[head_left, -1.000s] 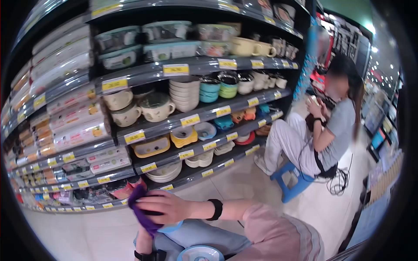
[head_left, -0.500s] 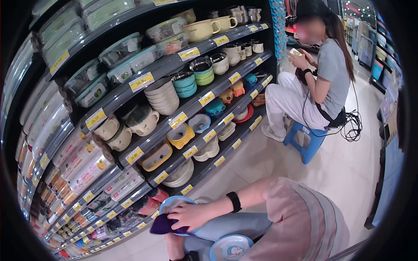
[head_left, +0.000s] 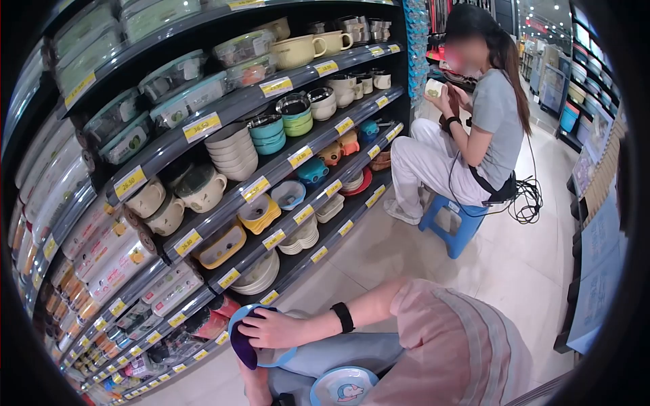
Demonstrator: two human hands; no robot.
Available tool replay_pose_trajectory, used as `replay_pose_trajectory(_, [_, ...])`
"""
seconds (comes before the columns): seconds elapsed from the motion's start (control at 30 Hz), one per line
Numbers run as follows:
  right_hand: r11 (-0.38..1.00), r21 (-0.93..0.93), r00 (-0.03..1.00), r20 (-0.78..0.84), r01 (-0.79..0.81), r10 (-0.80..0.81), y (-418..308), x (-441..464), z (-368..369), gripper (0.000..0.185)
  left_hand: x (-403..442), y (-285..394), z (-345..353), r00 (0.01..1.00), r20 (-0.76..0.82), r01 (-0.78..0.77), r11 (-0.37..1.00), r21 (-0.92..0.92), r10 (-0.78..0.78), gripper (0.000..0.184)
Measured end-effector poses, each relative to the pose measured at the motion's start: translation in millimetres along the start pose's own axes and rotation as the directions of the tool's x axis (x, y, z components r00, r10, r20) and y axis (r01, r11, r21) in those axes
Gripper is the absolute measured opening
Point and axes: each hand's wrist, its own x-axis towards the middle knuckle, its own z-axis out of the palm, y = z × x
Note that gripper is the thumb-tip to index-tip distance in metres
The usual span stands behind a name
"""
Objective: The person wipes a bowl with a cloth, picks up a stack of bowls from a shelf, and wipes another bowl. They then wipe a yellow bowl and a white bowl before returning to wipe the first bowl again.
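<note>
- A long wall of dark shelves (head_left: 238, 106) is slanted across the left and centre, stacked with bowls, cups, boxes and rolls.
- Their edges are lined with yellow price tags (head_left: 276, 86).
- The floor (head_left: 365, 247) is laid with pale, glossy tiles.
- A blue stool (head_left: 466, 233) is occupied by a seated person; black cable (head_left: 529, 203) is coiled just behind.
- More shelves (head_left: 588, 88) are seen at far right.
- The far aisle is lit by small ceiling lights (head_left: 552, 13).
</note>
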Motion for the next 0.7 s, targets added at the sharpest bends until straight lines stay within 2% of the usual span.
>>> replay_pose_trajectory(0.13, [0.997,-0.036,0.997,0.031,-0.074,0.075,-0.2,3.0,-0.4,0.012,4.5,-5.4,-8.5,0.986,-0.133,-0.106,0.994,-0.031,0.101,0.046])
replay_pose_trajectory(0.23, [0.984,-0.089,0.982,0.101,-0.153,0.162,0.9,8.5,-3.7,0.018,2.8,-6.8,-13.6,0.968,-0.13,-0.221,0.975,-0.019,0.217,0.042])
replay_pose_trajectory(0.27, [0.978,-0.053,0.967,0.148,-0.203,0.208,2.9,11.0,-3.5,0.022,0.2,1.5,-0.5,0.954,-0.197,-0.234,0.972,-0.011,0.228,0.041])
replay_pose_trajectory(0.3, [0.968,-0.019,0.948,0.198,-0.249,0.248,4.7,13.8,-3.3,0.025,3.0,-5.4,-16.3,0.963,-0.206,-0.185,0.982,-0.038,0.174,0.041])
replay_pose_trajectory(0.33, [0.974,-0.001,0.953,0.207,-0.227,0.223,3.1,16.0,-4.0,0.025,0.5,-5.1,-14.5,0.954,-0.226,-0.205,0.979,-0.018,0.196,0.042])
replay_pose_trajectory(0.4, [0.928,0.011,0.896,0.267,-0.372,0.355,-1.3,22.0,-6.3,0.032,-1.4,-2.3,-9.4,0.938,-0.26,-0.236,0.972,0.009,0.23,0.043])
replay_pose_trajectory(0.43, [0.932,0.022,0.901,0.266,-0.361,0.343,-3.7,23.0,-4.5,0.032,-0.3,-4.0,-11.0,0.923,-0.273,-0.269,0.962,0.049,0.272,0.046])
replay_pose_trajectory(0.5, [0.881,0.001,0.801,0.418,-0.473,0.429,-8.1,23.6,-1.0,0.035,2.2,-2.7,-10.6,0.906,-0.282,-0.301,0.949,0.098,0.316,0.049])
replay_pose_trajectory(0.57, [0.864,0.061,0.787,0.448,-0.5,0.424,-7.2,26.5,3.2,0.037,3.2,0.1,-5.9,0.881,-0.268,-0.353,0.918,0.18,0.391,0.053])
replay_pose_trajectory(0.63, [0.762,0.157,0.712,0.511,-0.629,0.482,-6.6,30.7,10.6,0.037,2.5,0.1,-4.5,0.869,-0.308,-0.34,0.92,0.193,0.386,0.053])
replay_pose_trajectory(0.7, [0.648,0.19,0.583,0.664,-0.737,0.468,-0.9,43.6,8.8,0.037,2.5,-0.4,-8.1,0.856,-0.357,-0.331,0.927,0.176,0.373,0.053])
